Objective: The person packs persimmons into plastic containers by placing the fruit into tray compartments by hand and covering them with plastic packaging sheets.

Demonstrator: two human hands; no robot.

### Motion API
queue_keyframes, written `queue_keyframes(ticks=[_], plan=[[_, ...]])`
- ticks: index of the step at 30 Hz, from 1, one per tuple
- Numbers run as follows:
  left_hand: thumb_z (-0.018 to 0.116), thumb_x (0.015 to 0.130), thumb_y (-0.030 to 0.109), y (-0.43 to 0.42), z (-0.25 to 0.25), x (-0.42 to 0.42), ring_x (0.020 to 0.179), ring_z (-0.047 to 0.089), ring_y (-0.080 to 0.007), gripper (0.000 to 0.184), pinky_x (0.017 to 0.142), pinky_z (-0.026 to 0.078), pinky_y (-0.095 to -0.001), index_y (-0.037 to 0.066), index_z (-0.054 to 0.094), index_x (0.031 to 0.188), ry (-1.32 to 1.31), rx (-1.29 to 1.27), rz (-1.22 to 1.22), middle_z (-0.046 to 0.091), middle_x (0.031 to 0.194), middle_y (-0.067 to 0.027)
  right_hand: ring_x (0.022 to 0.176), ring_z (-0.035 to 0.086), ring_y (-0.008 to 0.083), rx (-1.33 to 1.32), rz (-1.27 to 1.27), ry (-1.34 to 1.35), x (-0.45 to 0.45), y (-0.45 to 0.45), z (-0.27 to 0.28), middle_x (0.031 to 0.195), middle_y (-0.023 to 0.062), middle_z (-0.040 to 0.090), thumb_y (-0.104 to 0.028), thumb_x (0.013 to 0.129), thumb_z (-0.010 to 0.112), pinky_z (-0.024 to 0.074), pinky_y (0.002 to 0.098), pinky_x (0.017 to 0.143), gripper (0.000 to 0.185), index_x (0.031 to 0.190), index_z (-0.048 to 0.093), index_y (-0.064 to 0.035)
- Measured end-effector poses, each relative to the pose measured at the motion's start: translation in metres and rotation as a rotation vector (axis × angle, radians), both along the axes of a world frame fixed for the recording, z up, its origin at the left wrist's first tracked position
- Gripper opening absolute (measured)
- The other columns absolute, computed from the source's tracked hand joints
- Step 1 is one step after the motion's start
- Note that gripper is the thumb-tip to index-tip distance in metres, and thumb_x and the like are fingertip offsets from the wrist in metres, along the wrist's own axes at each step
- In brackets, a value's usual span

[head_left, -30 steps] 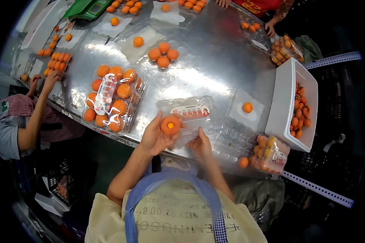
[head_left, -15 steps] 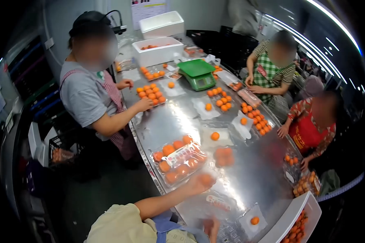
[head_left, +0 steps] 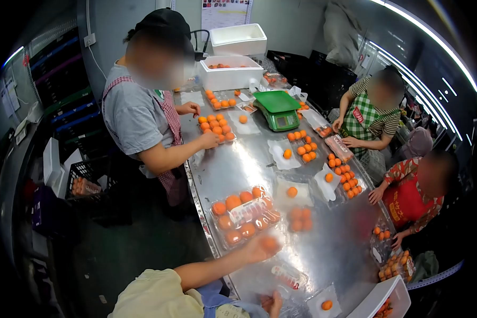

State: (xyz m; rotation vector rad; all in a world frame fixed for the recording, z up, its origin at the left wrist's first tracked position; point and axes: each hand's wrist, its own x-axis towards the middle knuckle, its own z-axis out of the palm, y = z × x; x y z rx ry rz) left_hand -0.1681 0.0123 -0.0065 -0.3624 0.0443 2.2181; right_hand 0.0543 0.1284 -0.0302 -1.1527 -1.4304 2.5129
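Note:
My left hand (head_left: 257, 251) is raised over the metal table, closed round an orange fruit (head_left: 270, 243), both slightly blurred. Just beyond it lies a large clear pack of orange fruits (head_left: 245, 214) with a white label. A small cluster of fruits (head_left: 300, 219) sits to the right of that pack. Near the bottom edge, my right hand (head_left: 272, 304) is partly visible, too blurred to tell what it holds, if anything. A clear labelled lid (head_left: 290, 277) lies beside it, and a single fruit (head_left: 327, 305) rests on white paper to its right.
A co-worker (head_left: 148, 111) stands at the left table edge, with two more people (head_left: 373, 108) on the right side. A green scale (head_left: 276, 110) and white foam boxes (head_left: 230, 73) are at the far end. Another foam box (head_left: 384, 298) stands at lower right.
The view has swung up and left, bringing the far end and co-workers into sight. My left hand has moved away from my right, still with the fruit.

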Motion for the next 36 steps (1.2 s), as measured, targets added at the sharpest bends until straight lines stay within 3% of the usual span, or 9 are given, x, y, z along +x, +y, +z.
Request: queue_keyframes(ticks=[6, 9, 15, 18, 22, 25, 26, 29, 36], plan=[[0.034, 0.094, 0.035, 0.002, -0.013, 0.007, 0.105, 0.048, -0.0309, 0.042, 0.086, 0.045, -0.0361, -0.002, 0.045, 0.112, 0.017, -0.016, -0.037, 0.044, 0.118, -0.0224, 0.058, 0.040, 0.0098, 0.040, 0.053, 0.002, 0.012, 0.007, -0.022, 0.069, -0.0010, 0.047, -0.030, 0.088, 0.052, 0.0336, 0.0241, 0.049, 0.030, 0.098, 0.058, -0.0027], [0.037, 0.093, 0.034, 0.005, -0.023, 0.014, 0.104, 0.048, -0.0302, 0.040, 0.086, 0.045, -0.0355, -0.001, 0.046, 0.111, 0.006, 0.004, -0.069, 0.044, 0.117, -0.0217, 0.064, 0.059, 0.0218, -0.143, -0.089, 0.074, 0.013, 0.008, -0.019, 0.078, 0.0114, 0.061, -0.024, 0.082, 0.059, 0.0501, 0.0345, 0.058, 0.028, 0.095, 0.057, 0.0010], [0.044, 0.091, 0.031, 0.017, -0.048, 0.038, 0.103, 0.049, -0.0298, 0.037, 0.087, 0.044, -0.0365, 0.001, 0.047, 0.112, 0.052, 0.049, -0.210, 0.045, 0.118, -0.0219, 0.065, 0.061, 0.0225, -0.026, 0.134, -0.039, 0.035, 0.011, -0.031, 0.081, 0.0122, 0.063, -0.027, 0.080, 0.062, 0.0506, 0.0336, 0.060, 0.029, 0.093, 0.061, -0.0008], [0.044, 0.091, 0.032, 0.017, -0.060, 0.052, 0.101, 0.049, -0.0296, 0.039, 0.088, 0.043, -0.0370, 0.001, 0.047, 0.113, 0.057, 0.112, -0.302, 0.045, 0.119, -0.0217, 0.067, 0.062, 0.0227, 0.246, 0.390, -0.152, 0.056, 0.014, -0.003, 0.082, 0.0122, 0.065, -0.031, 0.077, 0.066, 0.0498, 0.0325, 0.062, 0.032, 0.091, 0.065, -0.0019], [0.040, 0.092, 0.037, 0.019, -0.048, 0.065, 0.099, 0.050, -0.0287, 0.043, 0.084, 0.045, -0.0356, 0.001, 0.047, 0.115, 0.061, -0.090, -0.378, 0.046, 0.118, -0.0199, 0.069, 0.061, 0.0249, 0.965, 0.351, -0.431, 0.076, 0.014, 0.034, 0.081, 0.0135, 0.065, -0.034, 0.070, 0.069, 0.0472, 0.0342, 0.064, 0.037, 0.090, 0.065, -0.0040], [0.039, 0.092, 0.038, 0.022, -0.057, 0.071, 0.098, 0.050, -0.0284, 0.043, 0.084, 0.044, -0.0353, 0.003, 0.046, 0.117, 0.042, 0.096, -0.395, 0.046, 0.117, -0.0198, 0.078, 0.056, 0.0302, 1.473, 0.272, -0.345, 0.097, 0.019, -0.011, 0.083, 0.0134, 0.061, -0.034, 0.067, 0.070, 0.0441, 0.0392, 0.070, 0.035, 0.088, 0.064, -0.0075], [0.035, 0.093, 0.039, 0.023, -0.043, 0.073, 0.098, 0.050, -0.0283, 0.045, 0.084, 0.045, -0.0352, 0.005, 0.044, 0.121, 0.053, -0.079, -0.390, 0.046, 0.117, -0.0200, 0.094, 0.048, 0.0313, 1.465, 0.352, -0.370, 0.096, 0.012, -0.002, 0.097, 0.0102, 0.054, -0.026, 0.064, 0.074, 0.0422, 0.0389, 0.079, 0.038, 0.095, 0.061, -0.0081], [0.030, 0.094, 0.039, 0.026, -0.057, 0.077, 0.097, 0.050, -0.0282, 0.046, 0.083, 0.045, -0.0356, 0.006, 0.041, 0.125, 0.110, 0.245, -0.403, 0.046, 0.118, -0.0202, 0.094, 0.049, 0.0294, 1.520, 0.339, -0.350, 0.101, 0.007, -0.013, 0.099, 0.0101, 0.053, -0.022, 0.062, 0.075, 0.0429, 0.0390, 0.078, 0.036, 0.094, 0.062, -0.0096], [0.032, 0.094, 0.034, 0.027, -0.030, 0.075, 0.096, 0.052, -0.0293, 0.045, 0.082, 0.048, -0.0334, 0.002, 0.040, 0.125, 0.021, -0.106, -0.448, 0.047, 0.118, -0.0196, 0.083, 0.055, 0.0236, 1.622, 0.338, -0.238, 0.099, -0.003, -0.006, 0.095, 0.0012, 0.059, -0.017, 0.067, 0.070, 0.0451, 0.0361, 0.070, 0.026, 0.092, 0.064, -0.0136]])
